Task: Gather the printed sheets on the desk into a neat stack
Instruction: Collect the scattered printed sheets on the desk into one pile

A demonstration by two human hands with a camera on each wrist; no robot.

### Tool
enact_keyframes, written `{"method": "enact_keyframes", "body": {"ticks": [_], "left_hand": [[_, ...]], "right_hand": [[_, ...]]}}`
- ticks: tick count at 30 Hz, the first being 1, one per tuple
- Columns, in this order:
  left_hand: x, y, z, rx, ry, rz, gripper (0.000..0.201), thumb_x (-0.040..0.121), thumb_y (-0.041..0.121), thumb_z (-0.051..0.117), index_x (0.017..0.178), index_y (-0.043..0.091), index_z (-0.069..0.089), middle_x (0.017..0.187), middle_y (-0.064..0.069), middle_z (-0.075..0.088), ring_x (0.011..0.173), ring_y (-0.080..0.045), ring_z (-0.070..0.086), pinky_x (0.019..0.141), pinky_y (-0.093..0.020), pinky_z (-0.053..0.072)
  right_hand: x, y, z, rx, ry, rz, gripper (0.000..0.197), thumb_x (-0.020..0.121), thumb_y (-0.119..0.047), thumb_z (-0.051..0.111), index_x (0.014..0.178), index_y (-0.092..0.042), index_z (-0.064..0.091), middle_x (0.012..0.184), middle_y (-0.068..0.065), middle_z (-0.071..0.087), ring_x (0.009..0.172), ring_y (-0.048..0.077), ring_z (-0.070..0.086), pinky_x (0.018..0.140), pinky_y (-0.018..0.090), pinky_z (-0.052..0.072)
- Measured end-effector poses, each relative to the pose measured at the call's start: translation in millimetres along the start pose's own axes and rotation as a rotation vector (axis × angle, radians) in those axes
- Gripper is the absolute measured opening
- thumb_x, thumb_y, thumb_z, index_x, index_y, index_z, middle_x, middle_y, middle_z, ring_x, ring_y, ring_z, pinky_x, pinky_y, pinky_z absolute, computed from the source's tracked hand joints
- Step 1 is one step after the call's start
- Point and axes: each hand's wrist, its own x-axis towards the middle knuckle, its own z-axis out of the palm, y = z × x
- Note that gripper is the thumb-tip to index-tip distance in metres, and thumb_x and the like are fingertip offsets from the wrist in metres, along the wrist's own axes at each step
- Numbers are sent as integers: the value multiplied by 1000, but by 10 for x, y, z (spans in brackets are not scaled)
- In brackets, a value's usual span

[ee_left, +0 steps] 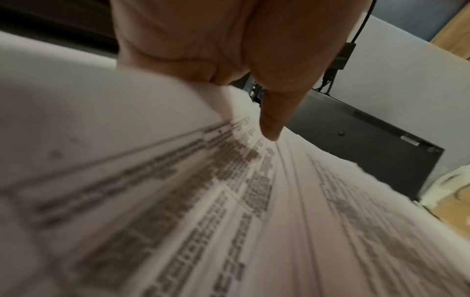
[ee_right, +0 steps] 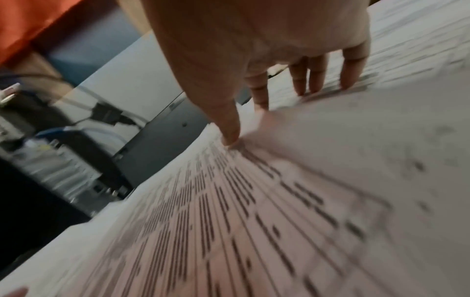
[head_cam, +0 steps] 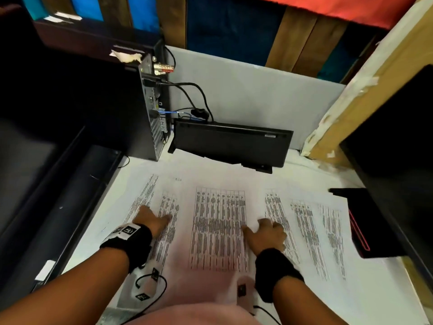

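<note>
Printed sheets (head_cam: pixel 220 228) lie fanned flat across the white tabletop (head_cam: pixel 375 289), from near its left edge to near its right, overlapping; the middle sheet with the ruled table sits on top at the near edge. No stack formed yet.

Left hand (head_cam: pixel 153 219): fingers laid out straight on the left-side sheets, pressing down, gripping nothing. The left wrist view shows one finger (ee_left: pixel 269 128) tip-down on the print. Right hand (head_cam: pixel 267 233): spread, fingertips (ee_right: pixel 230 138) on the paper at the right margin of the middle sheet; nothing pinched. Hands well apart, one either side of the middle sheet.

Step in hand, as I judge it: drawing the outer sheets inward over the middle one. To do it well: keep palms light, slide with flat fingers so sheets glide rather than buckle, bring both sides in evenly, then lift the bundle and tap its edges square on the tabletop.

Around: black keyboard (head_cam: pixel 232 144) propped at the far edge, its foot over the top margins of some sheets, so pull these toward the near edge first. Computer tower (head_cam: pixel 152 109) with cables at the far left corner. Black-and-red object (head_cam: pixel 358 221) at the right edge, touching or overlapping the rightmost sheet; cannot tell which. Risk: a sheet snags there and tears or creases.
</note>
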Motion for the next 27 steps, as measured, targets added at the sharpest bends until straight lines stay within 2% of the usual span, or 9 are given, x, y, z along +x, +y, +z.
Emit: {"method": "enact_keyframes", "body": {"ticks": [5,8,11,13,15,17,20,23,27], "left_hand": [[-61,204,196,-25,-164,46,88,82,45,70,145,0,28,145,-19,43,128,-35,47,95,-33,42],[-79,234,300,-23,-299,104,109,62,69,73,142,5,35,140,-15,51,121,-32,52,100,-39,45],[-102,261,346,61,-226,129,90,70,62,69,141,15,42,140,-12,51,125,-34,51,104,-44,43],[-145,311,352,287,-90,158,77,74,60,63,137,20,44,138,-13,46,125,-38,45,103,-48,42],[-217,392,404,357,-73,174,81,75,59,65,142,23,36,143,-15,36,130,-41,38,106,-48,38],[-288,461,529,242,-130,197,91,72,53,71,146,22,27,144,-18,33,129,-40,42,105,-44,39],[-289,476,700,-103,-181,246,103,59,38,82,142,20,25,136,-14,47,117,-36,54,101,-45,47],[-318,482,702,-310,-198,177,105,63,16,87,146,16,24,140,-6,44,127,-35,48,108,-44,40],[-404,501,660,-128,-309,267,54,77,10,77,125,7,54,114,-12,66,107,-31,62,91,-35,48]], "right_hand": [[123,-4,14,544,-198,-47,69,86,-24,71,141,-5,34,143,16,33,128,30,45,105,32,39],[172,33,37,587,-294,-54,35,88,-13,67,117,-9,47,114,4,48,103,20,54,86,17,43],[210,164,61,312,-162,-28,44,77,-40,73,106,-21,45,118,12,51,112,30,52,88,31,46],[181,211,68,73,-97,-25,57,74,-52,71,113,-16,52,125,14,48,121,32,44,94,36,39],[185,221,121,53,-96,-78,72,72,-56,71,121,-5,56,128,14,47,122,31,44,97,37,40],[162,179,127,233,-143,-105,76,71,-52,72,126,-2,53,132,15,48,119,29,50,101,39,45],[184,151,96,572,-233,10,72,77,-29,77,133,-4,40,128,11,51,114,24,53,101,30,42],[205,226,81,631,-319,90,85,60,-29,85,130,0,47,125,14,62,111,28,62,101,38,48],[155,290,-9,565,-363,5,62,87,-22,69,141,-7,42,140,8,52,124,28,54,104,35,42]]}}
